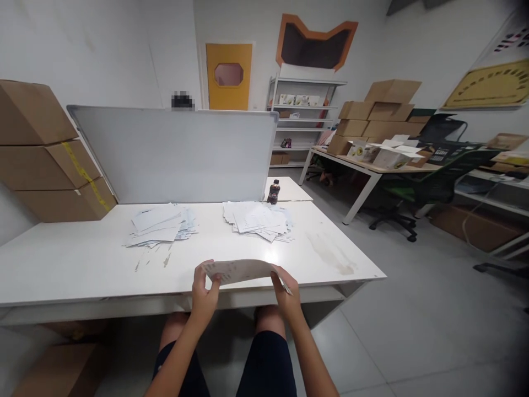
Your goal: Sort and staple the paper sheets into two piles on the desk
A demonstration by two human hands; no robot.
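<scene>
Between my two hands a sheet of paper (243,270) is held up over the table's front edge, bowed, with faint writing on its near side. My left hand (204,289) pinches its left end, thumb in front. At the right end my right hand (285,286) grips it, and a corner sticks out past the fingers. Beyond the sheet lie two loose piles: the left paper pile (159,223) and the right paper pile (258,219). Whether I hold one sheet or more I cannot tell.
A whiteboard (177,154) stands along the back of the white table (99,264). Stacked cardboard boxes (53,160) are at the left. A dark drink bottle (273,192) stands behind the right pile. Further right are a desk with boxes (376,116) and an office chair (438,179).
</scene>
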